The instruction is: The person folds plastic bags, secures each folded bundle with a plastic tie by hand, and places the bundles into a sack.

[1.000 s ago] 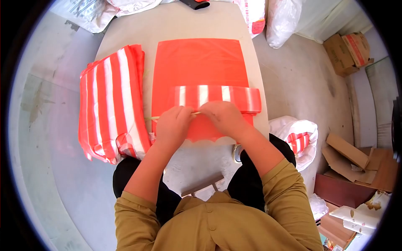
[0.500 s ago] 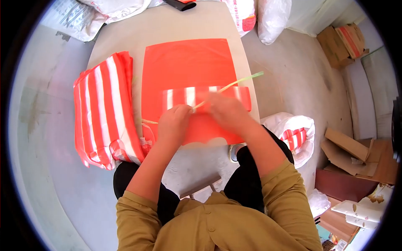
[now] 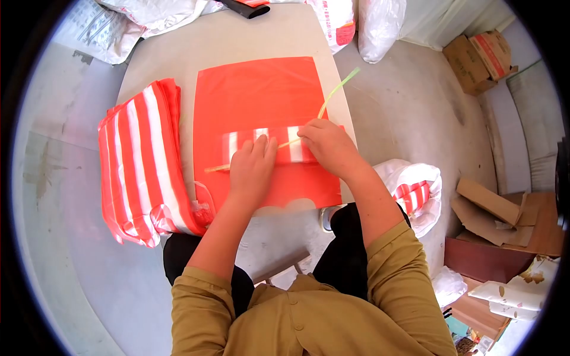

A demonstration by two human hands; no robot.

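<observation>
A folded red-and-white striped plastic bundle [image 3: 295,153] lies across a flat red plastic sheet [image 3: 258,89] on the table. A thin yellow-green strip [image 3: 339,89] runs slantwise over the bundle, one end sticking out at far right and the other at left. My left hand [image 3: 254,169] rests on the bundle with its fingers stretched out, covering part of the strip. At the bundle's right side, my right hand [image 3: 329,145] has thumb and fingers closed on the strip. Part of the strip is hidden under both hands.
A thick stack of striped plastic bags [image 3: 139,166] lies at the table's left edge. On the floor at right stands a white sack [image 3: 389,172] with striped plastic inside. Cardboard boxes [image 3: 499,216] sit farther right. White bags [image 3: 157,13] and a black tube-like item [image 3: 246,9] are at the back.
My left hand has gone from closed fingers to stretched fingers on the bundle. My right hand has shifted right and slightly down, and the strip's free end now points more upward.
</observation>
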